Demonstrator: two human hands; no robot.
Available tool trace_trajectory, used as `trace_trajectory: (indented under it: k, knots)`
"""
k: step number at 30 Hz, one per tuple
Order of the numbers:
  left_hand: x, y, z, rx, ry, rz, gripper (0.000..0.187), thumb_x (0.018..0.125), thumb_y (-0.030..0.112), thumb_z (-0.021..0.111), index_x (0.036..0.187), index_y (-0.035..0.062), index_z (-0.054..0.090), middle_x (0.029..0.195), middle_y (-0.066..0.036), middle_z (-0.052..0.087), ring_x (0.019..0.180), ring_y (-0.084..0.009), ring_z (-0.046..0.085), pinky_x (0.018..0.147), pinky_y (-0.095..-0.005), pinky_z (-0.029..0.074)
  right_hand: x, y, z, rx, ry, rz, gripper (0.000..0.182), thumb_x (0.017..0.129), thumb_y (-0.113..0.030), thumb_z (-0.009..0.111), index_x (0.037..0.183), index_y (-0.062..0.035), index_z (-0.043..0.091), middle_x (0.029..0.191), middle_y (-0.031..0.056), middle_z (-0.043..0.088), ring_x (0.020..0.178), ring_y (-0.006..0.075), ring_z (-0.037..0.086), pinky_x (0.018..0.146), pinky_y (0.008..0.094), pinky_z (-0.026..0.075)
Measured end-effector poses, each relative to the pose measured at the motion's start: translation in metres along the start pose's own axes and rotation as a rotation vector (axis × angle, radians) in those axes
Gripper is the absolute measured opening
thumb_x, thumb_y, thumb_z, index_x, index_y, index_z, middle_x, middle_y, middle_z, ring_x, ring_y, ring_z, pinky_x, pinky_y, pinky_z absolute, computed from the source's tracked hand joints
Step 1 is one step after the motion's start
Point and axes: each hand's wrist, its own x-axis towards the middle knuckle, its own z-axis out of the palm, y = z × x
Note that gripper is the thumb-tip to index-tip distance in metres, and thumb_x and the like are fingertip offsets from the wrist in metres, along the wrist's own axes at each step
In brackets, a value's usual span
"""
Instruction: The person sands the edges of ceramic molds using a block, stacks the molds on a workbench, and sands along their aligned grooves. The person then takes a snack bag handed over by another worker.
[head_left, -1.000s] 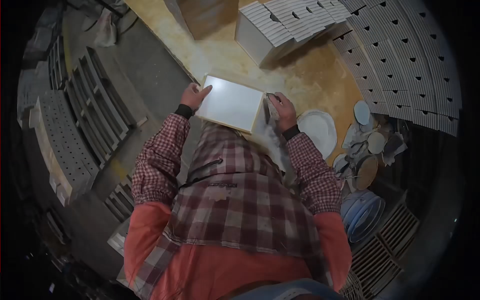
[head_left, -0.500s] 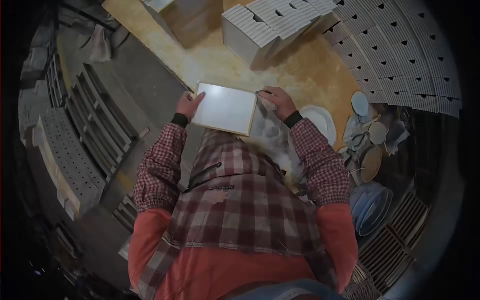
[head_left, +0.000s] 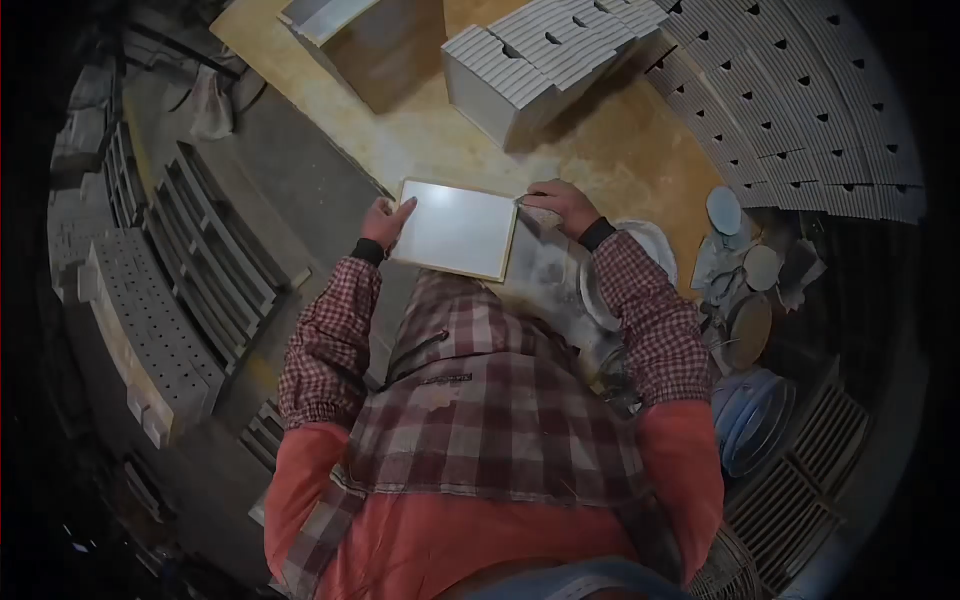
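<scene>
Two hands on one white tile (head_left: pixel 456 229), held flat in front of the chest over the near edge of the yellow desk (head_left: pixel 600 140). Left hand (head_left: pixel 385 222) grips the tile's left edge: thumb lies on the glossy top face, other fingers curl underneath, so it's pinching the tile. Right hand (head_left: pixel 565 205) sits at the tile's top-right corner, fingers bent and close together, tips touching the edge; can't tell whether it holds anything small against the tile. Tile is tilted slightly, right side lower, pale bevelled rim visible along its near edge. On the desk further out: a block of stacked tiles (head_left: pixel 530 60) standing on edge, well apart from the held one, and a brown box (head_left: pixel 385 45) beside it. Curved rows of notched tile stacks (head_left: pixel 800 90) fill the far right. A white round dish (head_left: pixel 650 250) lies just beside the right wrist, with round discs (head_left: pixel 745 265) near it.
</scene>
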Motion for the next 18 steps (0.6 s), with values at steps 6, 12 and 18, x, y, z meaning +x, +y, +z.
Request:
trace_trajectory:
  k: [6,12,18]
  knots:
    - [0.006,-0.007,0.001,0.072,0.027,0.056,0.053,0.067,0.048,0.068,0.081,-0.0003,0.05,0.066,-0.004,0.047,0.057,-0.0111,0.042,0.054,-0.0282,0.039,0.008,-0.002,-0.006,0.023,0.045,-0.013,0.03,0.064,-0.007,0.057,0.094,-0.0101,0.062,0.096,0.0091,0.058,0.091,0.0298,0.053,0.078,0.0357,0.043]
    - [-0.012,0.015,-0.002,-0.074,0.015,0.028,0.046,0.072,0.044,0.066,0.074,0.0022,0.048,0.061,-0.002,0.044,0.058,-0.0101,0.041,0.053,-0.0292,0.037,-0.003,0.006,-0.008,0.113,-0.094,0.029,0.029,0.065,0.0,0.054,0.089,-0.0108,0.063,0.089,0.0098,0.06,0.084,0.0291,0.056,0.073,0.035,0.046]
    - [-0.009,0.078,-0.033,0.137,0.024,0.466,0.041,0.065,0.029,0.074,0.088,0.005,0.05,0.062,-0.004,0.049,0.057,-0.0113,0.047,0.053,-0.0275,0.041,-0.066,0.01,-0.004,0.295,0.084,0.283,0.027,0.067,0.002,0.058,0.093,-0.0046,0.062,0.087,0.012,0.062,0.081,0.0217,0.059,0.071,0.0293,0.046]
